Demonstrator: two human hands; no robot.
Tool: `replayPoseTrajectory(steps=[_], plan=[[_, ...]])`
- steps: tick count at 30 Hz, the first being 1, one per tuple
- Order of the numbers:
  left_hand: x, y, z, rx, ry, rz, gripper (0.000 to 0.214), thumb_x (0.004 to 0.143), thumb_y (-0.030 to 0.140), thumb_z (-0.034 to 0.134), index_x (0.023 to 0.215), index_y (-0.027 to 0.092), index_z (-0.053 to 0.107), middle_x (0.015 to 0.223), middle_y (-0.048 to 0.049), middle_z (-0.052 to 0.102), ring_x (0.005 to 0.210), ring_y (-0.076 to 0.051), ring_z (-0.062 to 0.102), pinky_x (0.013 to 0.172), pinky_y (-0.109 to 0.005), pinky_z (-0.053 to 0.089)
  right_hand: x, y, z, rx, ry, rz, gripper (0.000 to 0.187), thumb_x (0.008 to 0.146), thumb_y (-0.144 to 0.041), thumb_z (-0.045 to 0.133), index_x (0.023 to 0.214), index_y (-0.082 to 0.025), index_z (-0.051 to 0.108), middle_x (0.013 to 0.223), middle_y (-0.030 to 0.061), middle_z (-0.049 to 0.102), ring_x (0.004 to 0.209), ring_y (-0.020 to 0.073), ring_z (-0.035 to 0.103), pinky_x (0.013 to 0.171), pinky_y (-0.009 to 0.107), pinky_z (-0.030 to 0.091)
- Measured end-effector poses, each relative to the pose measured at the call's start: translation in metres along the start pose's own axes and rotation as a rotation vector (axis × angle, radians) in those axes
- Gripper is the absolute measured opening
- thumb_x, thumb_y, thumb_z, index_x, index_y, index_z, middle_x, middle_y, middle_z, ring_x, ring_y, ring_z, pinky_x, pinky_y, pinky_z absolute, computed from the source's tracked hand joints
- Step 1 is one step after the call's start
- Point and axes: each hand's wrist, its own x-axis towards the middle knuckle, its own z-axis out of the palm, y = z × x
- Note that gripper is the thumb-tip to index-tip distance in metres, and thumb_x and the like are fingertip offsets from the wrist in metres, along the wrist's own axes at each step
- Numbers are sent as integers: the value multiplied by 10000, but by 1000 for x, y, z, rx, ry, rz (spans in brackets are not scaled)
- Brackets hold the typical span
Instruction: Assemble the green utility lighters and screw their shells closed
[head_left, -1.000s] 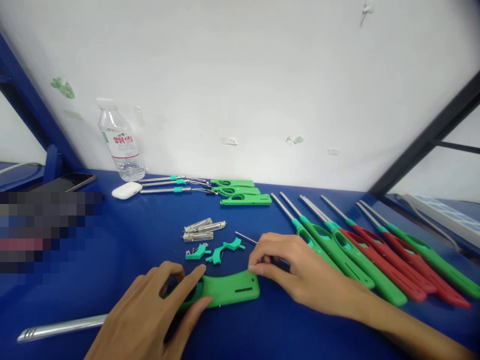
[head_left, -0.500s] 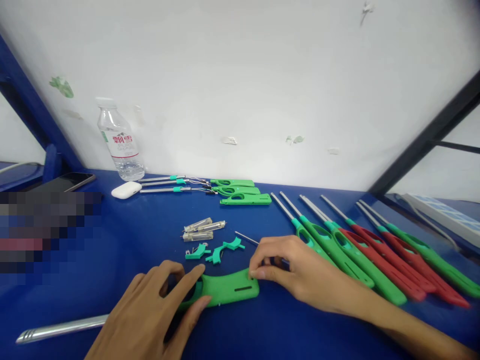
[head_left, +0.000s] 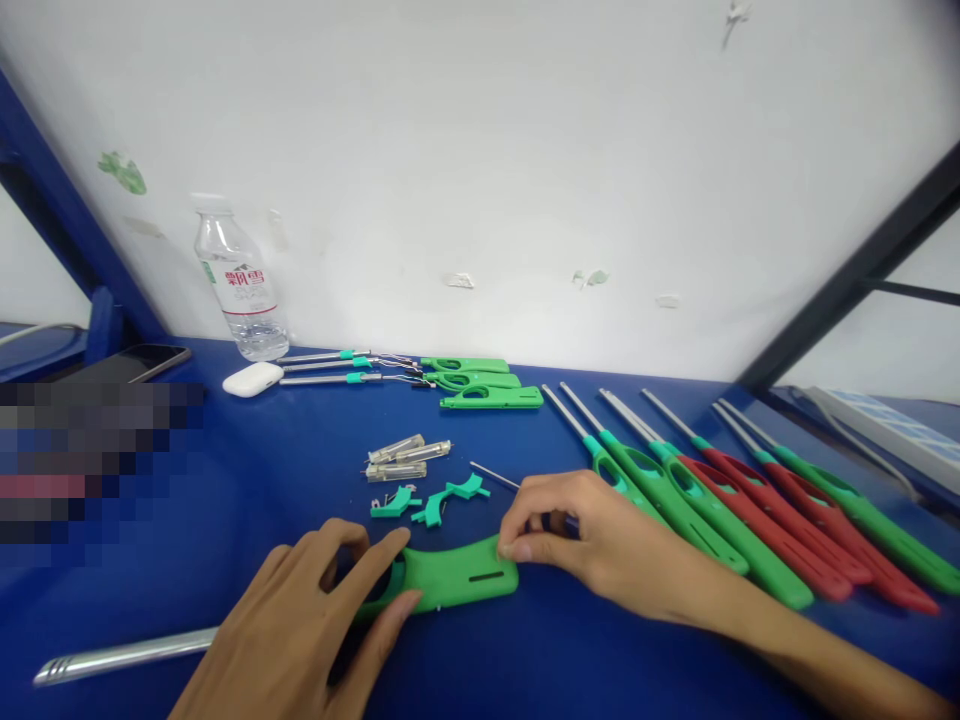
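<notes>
A green long-necked lighter (head_left: 457,582) lies low in front of me, its silver tube (head_left: 127,655) pointing left. My left hand (head_left: 300,620) is closed over its front part, thumb and index finger on either side of the green handle. Its trigger area is mostly hidden under that hand. At the far end of the handle, my right hand (head_left: 577,530) pinches the corner between thumb and fingers; anything tiny in the pinch cannot be made out. Just beyond lie teal trigger pieces (head_left: 394,502) and clear fuel tanks (head_left: 409,470). A thin metal rod (head_left: 493,474) runs behind my right hand.
Several green and red lighters (head_left: 772,520) lie in a row at right. Green handle shells (head_left: 491,398) and metal tubes with wires (head_left: 330,380) lie near the wall. A water bottle (head_left: 240,290), a white case (head_left: 253,380) and a phone (head_left: 157,360) are at left.
</notes>
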Motion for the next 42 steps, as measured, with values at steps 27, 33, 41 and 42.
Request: replayPoseTrajectory(steps=[27,33,41,42], plan=[[7,2,-5,20,45,50,378,1180,503,414,1382,307,666,1116,-30,740,890,-237,788,836,-417,556,4,5,8,97,32,80,77,964,-290,842,995,-225,816,778,-41,688,696,123,576,629,232,437],[7,1,-3,17,29,46,377,1180,503,415,1391,306,658,1128,-35,737,904,-246,786,821,-422,568,1,-1,4,42,37,76,111,1001,-341,800,1017,-232,815,812,-35,723,710,130,605,645,238,453],[6,1,-1,16,18,48,372,1177,494,429,1406,291,640,1140,-50,724,897,-260,769,831,-454,549,-6,0,-23,-525,190,29,147,1100,-370,657,1066,-259,747,935,-2,766,826,219,700,753,339,441],[6,1,-1,17,12,52,369,1178,488,429,1404,288,641,1132,-48,724,887,-258,764,827,-452,545,-7,3,-25,-590,150,51,133,1089,-384,680,1092,-264,738,962,5,763,854,242,709,764,354,442]])
